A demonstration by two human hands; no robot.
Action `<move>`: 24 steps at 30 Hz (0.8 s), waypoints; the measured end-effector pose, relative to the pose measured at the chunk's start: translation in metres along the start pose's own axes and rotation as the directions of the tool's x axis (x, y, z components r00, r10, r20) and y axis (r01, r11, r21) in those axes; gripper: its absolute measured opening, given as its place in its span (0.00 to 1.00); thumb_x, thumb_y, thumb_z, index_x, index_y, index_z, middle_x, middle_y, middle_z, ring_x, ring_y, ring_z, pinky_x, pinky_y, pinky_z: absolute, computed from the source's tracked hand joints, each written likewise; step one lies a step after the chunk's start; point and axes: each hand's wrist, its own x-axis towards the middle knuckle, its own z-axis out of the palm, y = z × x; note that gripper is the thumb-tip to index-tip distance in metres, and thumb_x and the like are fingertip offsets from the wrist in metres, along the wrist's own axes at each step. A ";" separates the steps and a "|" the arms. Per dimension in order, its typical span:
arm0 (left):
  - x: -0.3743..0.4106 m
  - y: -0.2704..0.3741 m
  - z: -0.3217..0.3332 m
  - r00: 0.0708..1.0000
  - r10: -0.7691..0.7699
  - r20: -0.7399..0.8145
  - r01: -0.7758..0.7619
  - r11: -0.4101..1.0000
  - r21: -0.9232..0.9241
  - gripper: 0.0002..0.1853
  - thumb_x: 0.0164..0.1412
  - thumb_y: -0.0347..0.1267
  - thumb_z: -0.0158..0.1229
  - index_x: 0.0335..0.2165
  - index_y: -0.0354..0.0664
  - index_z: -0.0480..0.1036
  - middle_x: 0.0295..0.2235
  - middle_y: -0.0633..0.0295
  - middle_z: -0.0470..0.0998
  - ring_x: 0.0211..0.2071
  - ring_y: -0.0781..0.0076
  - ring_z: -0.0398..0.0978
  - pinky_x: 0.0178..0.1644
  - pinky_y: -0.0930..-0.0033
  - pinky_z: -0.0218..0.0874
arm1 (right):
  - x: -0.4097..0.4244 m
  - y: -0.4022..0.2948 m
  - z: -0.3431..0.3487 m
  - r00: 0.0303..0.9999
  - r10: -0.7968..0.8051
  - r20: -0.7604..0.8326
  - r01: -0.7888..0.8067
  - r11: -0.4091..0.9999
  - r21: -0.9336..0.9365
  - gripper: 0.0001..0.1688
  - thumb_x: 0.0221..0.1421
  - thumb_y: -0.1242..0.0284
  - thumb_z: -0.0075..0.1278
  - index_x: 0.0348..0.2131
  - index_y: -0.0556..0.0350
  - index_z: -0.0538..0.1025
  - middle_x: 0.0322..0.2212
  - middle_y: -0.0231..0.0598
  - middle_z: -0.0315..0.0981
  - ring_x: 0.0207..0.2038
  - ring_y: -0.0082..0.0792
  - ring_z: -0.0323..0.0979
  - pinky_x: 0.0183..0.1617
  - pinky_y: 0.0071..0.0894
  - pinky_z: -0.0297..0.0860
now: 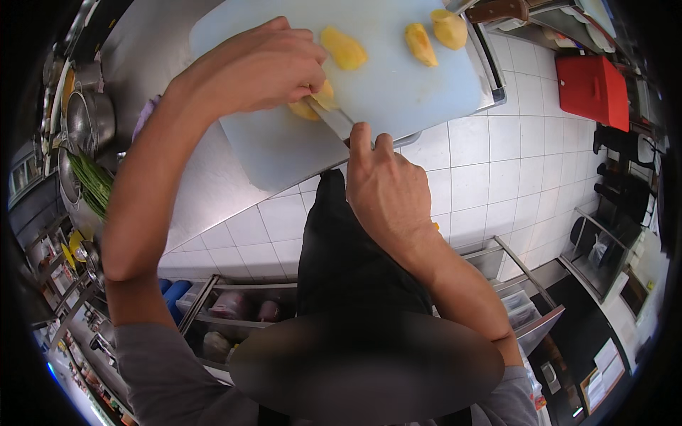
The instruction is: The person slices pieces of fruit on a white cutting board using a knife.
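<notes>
My right hand (391,178) grips a knife (337,120) by its handle, index finger along the top. Its blade reaches up and left over a white plastic cutting board (421,96). My left hand (266,66) bends over a cut yellow piece of fruit or vegetable (324,96), fingers curled down against it. The fingertips are partly hidden. Another yellow portion (303,111) shows on the near side of the blade. Farther up the board lies a peeled yellow chunk (344,49). Two more chunks, one narrow (420,44) and one rounder (449,29), sit at the right.
The board rests on a stainless steel counter (213,186). A brown-handled knife (498,10) lies beyond its right corner. Metal strainers (96,117) and long green vegetables (90,181) are at the left. A red box (592,90) stands on the tiled floor (479,154). Behind me is an open drawer (245,322).
</notes>
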 end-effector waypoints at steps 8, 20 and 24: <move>0.025 -0.014 0.007 0.990 0.106 -0.089 -0.098 0.991 0.089 0.02 0.60 0.30 0.62 0.32 0.43 0.77 0.33 0.68 0.75 0.42 0.67 0.73 0.53 0.64 0.64 | -0.002 -0.001 -0.002 1.000 0.006 0.028 -0.009 0.995 0.104 0.14 0.61 0.74 0.48 0.44 0.66 0.66 0.27 0.49 0.75 0.21 0.43 0.80 0.22 0.37 0.76; 0.063 -0.029 0.000 0.983 0.042 -0.181 -0.026 0.996 0.091 0.04 0.64 0.31 0.59 0.34 0.43 0.76 0.36 0.64 0.78 0.44 0.62 0.75 0.52 0.59 0.66 | 0.005 -0.009 -0.009 0.992 0.051 0.118 -0.072 0.981 0.178 0.16 0.61 0.75 0.46 0.47 0.67 0.67 0.28 0.52 0.77 0.23 0.51 0.81 0.26 0.44 0.77; 0.033 -0.040 -0.008 0.801 -0.264 -0.537 0.158 0.959 -0.236 0.07 0.63 0.31 0.61 0.38 0.41 0.77 0.37 0.61 0.79 0.42 0.60 0.78 0.50 0.60 0.68 | -0.009 0.005 -0.015 0.990 0.089 0.111 -0.115 0.962 0.249 0.15 0.63 0.75 0.45 0.47 0.63 0.67 0.29 0.55 0.77 0.26 0.59 0.79 0.29 0.54 0.76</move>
